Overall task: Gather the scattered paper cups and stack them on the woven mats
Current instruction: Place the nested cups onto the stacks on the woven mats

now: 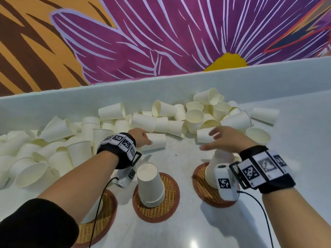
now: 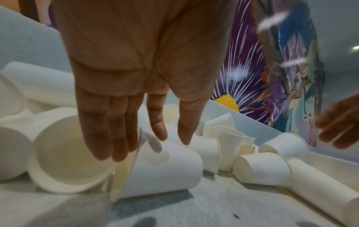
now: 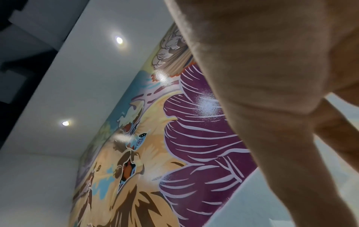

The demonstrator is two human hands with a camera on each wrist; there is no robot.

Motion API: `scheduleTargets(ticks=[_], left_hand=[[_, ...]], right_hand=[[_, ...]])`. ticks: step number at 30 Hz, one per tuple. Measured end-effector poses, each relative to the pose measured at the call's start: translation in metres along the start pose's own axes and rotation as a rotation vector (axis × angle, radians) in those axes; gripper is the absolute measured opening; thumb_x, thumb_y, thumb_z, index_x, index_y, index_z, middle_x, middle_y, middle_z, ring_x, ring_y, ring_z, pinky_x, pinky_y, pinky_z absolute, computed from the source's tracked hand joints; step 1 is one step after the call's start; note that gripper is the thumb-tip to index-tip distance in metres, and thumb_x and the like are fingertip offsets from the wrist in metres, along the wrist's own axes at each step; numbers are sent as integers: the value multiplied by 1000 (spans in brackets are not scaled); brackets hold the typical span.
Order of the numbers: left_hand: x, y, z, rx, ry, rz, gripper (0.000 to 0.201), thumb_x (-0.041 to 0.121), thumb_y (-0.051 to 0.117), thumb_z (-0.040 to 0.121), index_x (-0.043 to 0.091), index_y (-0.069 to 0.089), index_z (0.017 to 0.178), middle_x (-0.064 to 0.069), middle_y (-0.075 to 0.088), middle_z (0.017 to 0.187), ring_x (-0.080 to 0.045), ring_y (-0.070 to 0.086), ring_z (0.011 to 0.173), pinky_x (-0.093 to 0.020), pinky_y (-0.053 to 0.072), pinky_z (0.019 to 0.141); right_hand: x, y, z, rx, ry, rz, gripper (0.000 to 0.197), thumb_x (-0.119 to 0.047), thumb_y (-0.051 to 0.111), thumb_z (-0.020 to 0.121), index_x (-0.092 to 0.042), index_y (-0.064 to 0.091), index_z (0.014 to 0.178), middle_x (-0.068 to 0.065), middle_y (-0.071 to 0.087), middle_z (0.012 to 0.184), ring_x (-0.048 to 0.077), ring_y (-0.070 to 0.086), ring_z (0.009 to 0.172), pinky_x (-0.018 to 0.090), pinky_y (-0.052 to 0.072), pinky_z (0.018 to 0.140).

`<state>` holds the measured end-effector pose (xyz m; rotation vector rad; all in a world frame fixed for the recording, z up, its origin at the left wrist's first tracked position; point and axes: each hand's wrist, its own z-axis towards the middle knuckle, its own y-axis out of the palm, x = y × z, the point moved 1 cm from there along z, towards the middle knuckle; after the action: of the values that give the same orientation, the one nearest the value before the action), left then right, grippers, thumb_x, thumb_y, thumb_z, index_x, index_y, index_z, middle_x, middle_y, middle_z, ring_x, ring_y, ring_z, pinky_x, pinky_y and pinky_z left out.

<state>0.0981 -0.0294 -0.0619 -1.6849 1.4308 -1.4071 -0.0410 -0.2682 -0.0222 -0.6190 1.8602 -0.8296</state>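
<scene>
Fingers (image 2: pixel 120 138) of the left hand (image 1: pixel 141 137) reach down straight onto a cup (image 2: pixel 163 170) lying on its side at the near fringe of the pile; three go toward its mouth, the forefinger and thumb rest on its wall. They touch it but have not curled round it, so I would call the hand open, with nothing held yet. The right hand (image 1: pixel 228 140) hovers with fingers spread and loose, empty, above the right mat's stack (image 1: pixel 217 169) and just short of another lying cup (image 1: pixel 205 136).

Three mats sit along the near edge of the tabletop. The middle mat (image 1: pixel 170 206) carries upturned cups (image 1: pixel 150 185) nested together; the right mat (image 1: pixel 200 185) has its own stack, partly hidden by the wrist camera; the left mat (image 1: pixel 105 217) lies mostly under the forearm, and what stands on it is hard to make out. The loose pile (image 1: pixel 125 120) fills the far edge against the low wall, left corner to right.

So the step looks like picking, with a great deal left to gather. Next the left hand needs to close on its cup lightly, since thin paper would crush, turn it mouth down and seat it squarely on a stack.
</scene>
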Motion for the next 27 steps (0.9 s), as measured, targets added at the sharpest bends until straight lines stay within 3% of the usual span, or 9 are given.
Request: scheduleTargets(ticks=[3,7,10,13,14,18,22,24,27], left_hand=[[-2,4,9,33,20,-94,14,21,70,82,14,62,91,-3,59,90,-19,53,83,-24,43,64],[-7,3,15,79,4,-286,3,8,68,80,11,67,81,-8,65,85,-19,59,78,-24,46,67],[-7,-2,18,106,-5,-496,17,0,63,82,13,61,71,-8,63,77,-16,57,63,-22,48,58],[-3,-9,18,111,4,-662,26,-5,50,87,14,60,71,-4,57,75,-15,54,64,-24,51,59],[-2,-12,18,107,7,-688,30,-6,46,88,15,60,71,-2,57,76,-14,53,65,-24,49,58],[0,-19,18,84,21,-762,36,-9,41,88,13,64,72,-3,60,85,-15,55,73,-22,46,56],[-2,-25,18,85,20,-839,29,-6,43,89,9,68,90,-5,61,103,-22,56,95,-27,51,70],[-5,-27,19,94,32,-829,27,-4,47,88,11,68,93,-3,61,103,-21,55,99,-31,50,79],[-9,-32,18,126,55,-835,18,2,56,87,13,68,93,-3,60,105,-20,54,101,-34,49,86]], right_hand=[[-23,-12,17,35,-39,-7,58,-40,77,72,-13,57,119,4,60,121,18,55,106,30,43,93],[-51,-17,44,36,-15,-109,45,-35,72,78,-7,63,113,7,65,113,22,59,103,28,43,84],[-66,-11,70,59,6,-235,41,-32,69,81,-5,64,111,8,67,109,25,62,103,33,48,87],[-48,8,131,41,-15,-420,57,-46,69,59,-11,68,104,2,69,95,30,65,90,41,53,83],[-45,14,139,51,-17,-439,59,-47,66,57,-13,68,105,3,68,97,33,65,91,44,54,83],[-67,26,106,52,18,-494,35,-22,54,88,-7,62,119,17,59,125,36,55,116,43,46,91],[-59,42,118,32,103,-584,33,-11,49,91,-7,59,122,14,59,127,32,56,118,31,44,66],[-54,45,134,-6,250,-601,36,-1,58,81,-11,63,115,7,66,111,29,62,106,34,53,74],[-64,31,143,33,2,-474,35,-22,73,65,-5,67,95,4,62,76,28,64,79,40,55,79]])
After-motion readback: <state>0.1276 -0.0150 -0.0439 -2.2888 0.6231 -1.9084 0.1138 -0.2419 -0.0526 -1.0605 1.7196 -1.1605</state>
